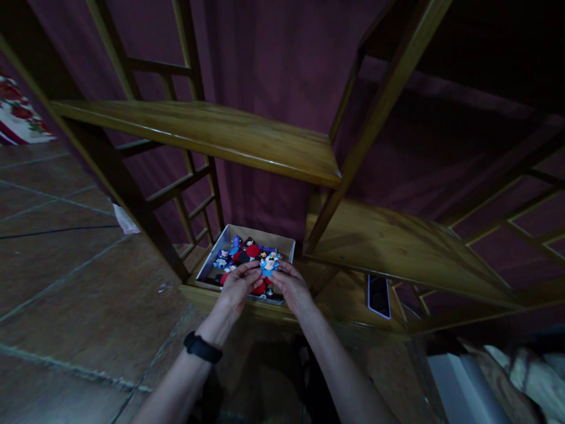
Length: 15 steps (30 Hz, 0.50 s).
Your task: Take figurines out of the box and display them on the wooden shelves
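Note:
Between the fingertips of both my hands is a small blue and white figurine (268, 266), held over the front part of a shallow box. My left hand (241, 284), with a black band on its wrist, pinches the left side of it. From the right, my right hand (290, 285) grips the other side. The white-walled box (213, 257) sits on the low shelf and contains several small figurines (223, 259) in blue, red, black and purple. Some of these are hidden behind my fingers.
A wooden shelf board (212, 132) juts out above the box, with posts on both sides. To the right, a phone-like dark object with a pale purple rim (378, 296) lies on the low shelf. A grey-white box (463, 386) stands at the lower right. A cable (62, 229) crosses the tiled floor.

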Each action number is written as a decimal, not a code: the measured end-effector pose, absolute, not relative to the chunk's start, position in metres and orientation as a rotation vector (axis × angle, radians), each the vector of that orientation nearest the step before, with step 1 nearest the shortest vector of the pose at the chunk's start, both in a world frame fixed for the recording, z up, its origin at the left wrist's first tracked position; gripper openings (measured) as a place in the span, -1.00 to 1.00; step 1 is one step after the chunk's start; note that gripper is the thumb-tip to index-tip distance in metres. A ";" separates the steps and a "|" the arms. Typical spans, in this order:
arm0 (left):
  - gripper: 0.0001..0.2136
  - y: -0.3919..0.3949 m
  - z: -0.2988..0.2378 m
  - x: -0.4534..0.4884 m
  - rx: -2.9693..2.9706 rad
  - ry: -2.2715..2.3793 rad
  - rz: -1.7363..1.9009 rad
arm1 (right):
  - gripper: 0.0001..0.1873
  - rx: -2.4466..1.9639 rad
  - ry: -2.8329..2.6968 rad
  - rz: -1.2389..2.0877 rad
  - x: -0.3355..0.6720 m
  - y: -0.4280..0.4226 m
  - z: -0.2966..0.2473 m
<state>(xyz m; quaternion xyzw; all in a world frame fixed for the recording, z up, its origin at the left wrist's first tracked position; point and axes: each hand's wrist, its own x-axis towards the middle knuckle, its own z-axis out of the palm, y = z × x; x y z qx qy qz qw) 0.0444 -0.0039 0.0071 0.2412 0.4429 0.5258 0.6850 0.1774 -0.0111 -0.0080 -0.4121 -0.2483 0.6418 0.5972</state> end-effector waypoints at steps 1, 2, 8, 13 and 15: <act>-0.72 -0.004 0.007 0.044 0.533 0.998 1.169 | -0.59 -0.956 -0.575 1.490 0.177 -0.011 -0.008; -0.72 -0.004 0.006 0.044 0.526 1.002 1.163 | -0.59 -0.955 -0.575 1.492 0.177 -0.012 -0.007; -0.73 -0.005 0.006 0.044 0.486 1.000 1.172 | -0.59 -0.977 -0.595 1.480 0.175 -0.013 -0.005; -0.72 -0.005 0.007 0.045 0.509 1.016 1.175 | -0.65 -0.987 -0.572 1.498 0.176 -0.012 -0.007; -0.72 -0.004 0.007 0.045 0.517 1.019 1.171 | -0.69 -0.988 -0.548 1.501 0.177 -0.011 -0.008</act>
